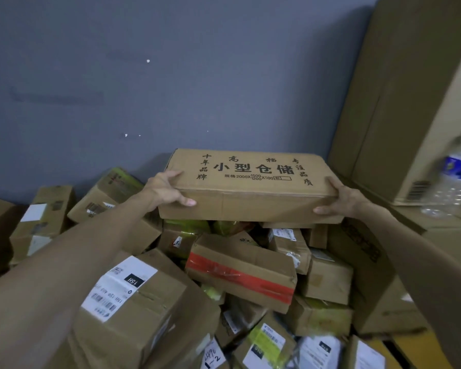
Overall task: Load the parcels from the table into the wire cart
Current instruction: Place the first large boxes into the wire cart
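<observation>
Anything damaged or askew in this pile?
Yes. The red-taped box, below the long carton that the left hand and right hand grip by its ends, lies tilted with its right end crumpled. Parcels around it are heaped at all angles.

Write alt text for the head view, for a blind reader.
Left hand and right hand grip the ends of a long cardboard box with printed Chinese text, over a heap of parcels. Behind is a grey wall; tall cartons and a water bottle are at the right.
</observation>
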